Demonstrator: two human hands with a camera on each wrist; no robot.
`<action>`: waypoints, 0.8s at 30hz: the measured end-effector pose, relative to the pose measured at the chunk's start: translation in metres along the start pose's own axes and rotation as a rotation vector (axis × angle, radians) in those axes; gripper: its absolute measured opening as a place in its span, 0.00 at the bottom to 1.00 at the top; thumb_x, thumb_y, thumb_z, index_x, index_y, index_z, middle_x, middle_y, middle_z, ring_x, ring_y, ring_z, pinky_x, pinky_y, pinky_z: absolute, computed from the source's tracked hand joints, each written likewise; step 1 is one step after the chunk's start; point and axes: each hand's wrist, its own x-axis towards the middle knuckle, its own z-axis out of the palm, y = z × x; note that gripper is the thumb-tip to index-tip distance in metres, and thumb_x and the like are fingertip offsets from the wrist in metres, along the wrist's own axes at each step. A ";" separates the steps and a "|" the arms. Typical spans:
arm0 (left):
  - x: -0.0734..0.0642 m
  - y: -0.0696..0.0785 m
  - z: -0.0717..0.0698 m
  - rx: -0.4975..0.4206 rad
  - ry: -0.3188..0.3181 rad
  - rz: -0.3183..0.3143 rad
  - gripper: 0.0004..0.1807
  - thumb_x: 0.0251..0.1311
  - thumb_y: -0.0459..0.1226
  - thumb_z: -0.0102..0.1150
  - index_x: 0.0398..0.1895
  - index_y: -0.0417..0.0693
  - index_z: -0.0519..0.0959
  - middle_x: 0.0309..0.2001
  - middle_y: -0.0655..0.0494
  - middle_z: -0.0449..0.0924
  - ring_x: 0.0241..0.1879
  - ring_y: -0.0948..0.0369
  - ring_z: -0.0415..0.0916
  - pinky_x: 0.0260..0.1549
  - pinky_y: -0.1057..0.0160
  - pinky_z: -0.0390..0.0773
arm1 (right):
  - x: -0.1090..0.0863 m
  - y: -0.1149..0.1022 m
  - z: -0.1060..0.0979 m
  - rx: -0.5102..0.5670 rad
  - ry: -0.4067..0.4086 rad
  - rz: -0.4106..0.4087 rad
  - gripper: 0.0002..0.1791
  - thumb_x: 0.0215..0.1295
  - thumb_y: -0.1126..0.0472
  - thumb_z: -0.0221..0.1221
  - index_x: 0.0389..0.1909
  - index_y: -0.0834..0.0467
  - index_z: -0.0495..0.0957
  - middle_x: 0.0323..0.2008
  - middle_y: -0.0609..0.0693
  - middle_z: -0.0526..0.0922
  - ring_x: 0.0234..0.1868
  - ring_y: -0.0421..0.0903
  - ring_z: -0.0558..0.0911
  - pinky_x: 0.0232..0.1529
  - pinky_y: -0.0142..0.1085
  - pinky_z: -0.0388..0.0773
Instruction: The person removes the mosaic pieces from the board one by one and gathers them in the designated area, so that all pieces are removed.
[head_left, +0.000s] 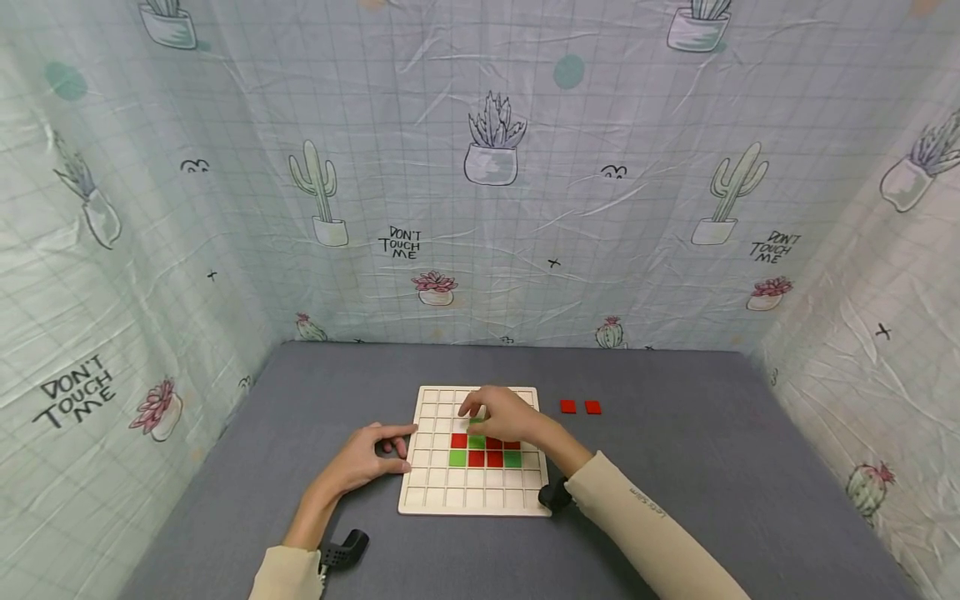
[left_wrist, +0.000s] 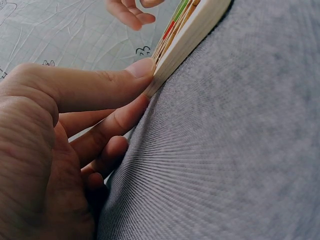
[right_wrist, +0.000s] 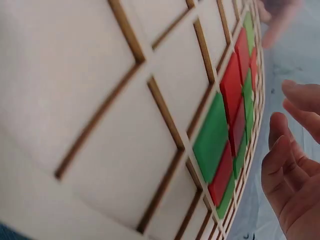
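A pale wooden grid board lies on the grey table, with red and green square tiles set in its middle cells. My left hand is at the board's left edge, index finger and thumb spread and touching it; the left wrist view shows the thumb against its side. Over the tiles hovers my right hand, fingers bent loosely and partly covering the upper ones. In the right wrist view its fingers are apart from the board, with no tile between them. A green tile shows clearly there.
Two loose red tiles, one nearer the board and one farther right, lie on the table right of the board. A cloth printed with cacti hangs behind and at both sides. Each wrist wears a black camera.
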 end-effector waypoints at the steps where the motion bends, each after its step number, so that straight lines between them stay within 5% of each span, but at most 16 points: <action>1: 0.000 0.000 0.000 0.002 0.000 -0.001 0.33 0.50 0.41 0.79 0.63 0.49 0.83 0.33 0.64 0.82 0.34 0.65 0.69 0.39 0.66 0.68 | 0.001 -0.002 0.002 -0.008 -0.009 -0.003 0.13 0.66 0.60 0.68 0.51 0.53 0.86 0.45 0.49 0.86 0.38 0.41 0.83 0.45 0.37 0.79; 13: 0.000 0.000 0.000 0.006 -0.008 -0.012 0.33 0.52 0.41 0.78 0.63 0.48 0.83 0.34 0.63 0.82 0.34 0.64 0.69 0.38 0.66 0.68 | 0.004 -0.008 0.016 -0.106 -0.043 -0.021 0.11 0.65 0.57 0.70 0.47 0.49 0.88 0.39 0.42 0.84 0.40 0.37 0.80 0.43 0.31 0.77; 24: 0.001 -0.003 0.001 -0.003 -0.011 -0.002 0.33 0.52 0.41 0.78 0.64 0.48 0.82 0.34 0.63 0.83 0.35 0.64 0.69 0.39 0.66 0.68 | 0.006 -0.012 0.017 -0.092 -0.053 -0.008 0.08 0.65 0.60 0.69 0.44 0.50 0.89 0.38 0.42 0.85 0.38 0.36 0.78 0.42 0.31 0.76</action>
